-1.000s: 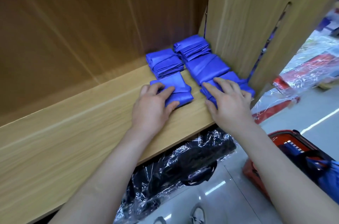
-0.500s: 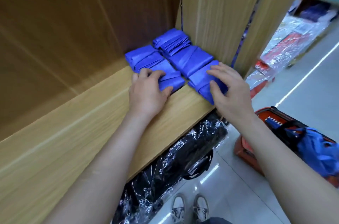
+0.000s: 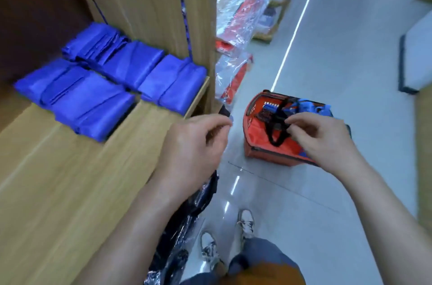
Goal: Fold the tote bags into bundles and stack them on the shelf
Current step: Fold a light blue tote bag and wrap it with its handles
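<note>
Head view, sole entry.

Shelf (image 3: 58,179): light wood board with an upright side panel (image 3: 149,2) at its far right end.

Folded tote bundles (image 3: 112,74): blue, five or so, set in two rows at the far right corner of the shelf. The right row lies beside the side panel, and its front bundle lies at the shelf's front edge. Neighbours touch. All lie flat.

Red basket (image 3: 264,151): on the floor (image 3: 304,226), off the shelf's right end. It holds loose blue fabric (image 3: 304,106), judged to be unfolded totes, with black handles (image 3: 277,126) looped across the top.

Left hand (image 3: 194,144): in the air just off the shelf's front edge, fingers curled in, thumb close to forefinger. No object is visible in the grip; blur prevents certainty.

Right hand (image 3: 325,137): above the basket, fingertips drawn together at the black handles. Whether it pinches them or only hovers in front cannot be told.

Step in hand, judged: fetching the next tote from the basket.

Handling note: take one bag only, clear of the handles. Shake it flat, fold it to the width of the shelved bundles, and set it beside or on the front bundles with edges aligned.

Also present: wrapped dark goods (image 3: 187,214) under the shelf, shoes (image 3: 210,247).
</note>
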Tool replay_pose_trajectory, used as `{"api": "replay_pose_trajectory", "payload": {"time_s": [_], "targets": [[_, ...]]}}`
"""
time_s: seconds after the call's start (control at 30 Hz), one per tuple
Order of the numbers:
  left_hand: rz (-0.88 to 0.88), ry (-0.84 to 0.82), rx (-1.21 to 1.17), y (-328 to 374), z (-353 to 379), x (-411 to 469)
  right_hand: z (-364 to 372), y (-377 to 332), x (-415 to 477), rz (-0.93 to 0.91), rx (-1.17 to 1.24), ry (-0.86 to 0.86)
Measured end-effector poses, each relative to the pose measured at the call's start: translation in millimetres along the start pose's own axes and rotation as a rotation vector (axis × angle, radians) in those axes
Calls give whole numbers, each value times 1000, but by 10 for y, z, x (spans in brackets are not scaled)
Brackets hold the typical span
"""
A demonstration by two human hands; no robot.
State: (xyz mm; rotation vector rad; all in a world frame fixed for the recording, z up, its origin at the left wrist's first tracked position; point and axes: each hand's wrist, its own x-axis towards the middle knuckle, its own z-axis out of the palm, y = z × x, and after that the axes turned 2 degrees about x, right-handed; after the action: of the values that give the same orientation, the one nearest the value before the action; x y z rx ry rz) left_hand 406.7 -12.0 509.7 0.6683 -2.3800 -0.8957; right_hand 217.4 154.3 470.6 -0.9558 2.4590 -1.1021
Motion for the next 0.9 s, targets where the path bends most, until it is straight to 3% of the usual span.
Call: {"api": "replay_pose_trajectory", "payload": {"time_s": [0.13,0.4,0.63,0.9], "targets": [[-37,-219,-67,-3,713,-10,-350,582,-167,147,-86,4],[-199,-581,60,-20,2252,277,-809,2023,-61,438,20,94],[-324,-728,141,-74,3661,776,-1014,3384,288,757,190,182],[-427,-754,125,-479,4936,1328,-620,4373,931,900,283,157]]}}
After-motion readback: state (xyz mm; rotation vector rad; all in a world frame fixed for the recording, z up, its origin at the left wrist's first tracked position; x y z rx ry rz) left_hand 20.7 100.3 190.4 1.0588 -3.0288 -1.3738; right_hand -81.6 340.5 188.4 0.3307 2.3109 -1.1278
